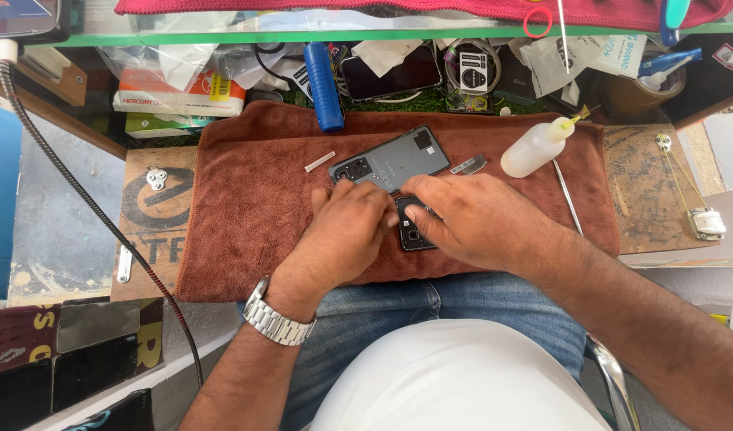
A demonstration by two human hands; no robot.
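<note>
My left hand (346,235) and my right hand (470,219) rest together on a brown towel (246,207), both gripping a small black phone (414,231) that lies between them, mostly hidden by the fingers. Just beyond the fingertips lies a grey phone back cover (394,162) with camera cutouts, flat on the towel. A silver watch is on my left wrist.
A white squeeze bottle (536,147) with a yellow tip lies at the towel's right. A metal pry tool (568,197) lies beside it. A blue-handled tool (322,84), another phone (390,73) and boxes crowd the shelf behind. A small white strip (319,161) and grey part (468,165) lie on the towel.
</note>
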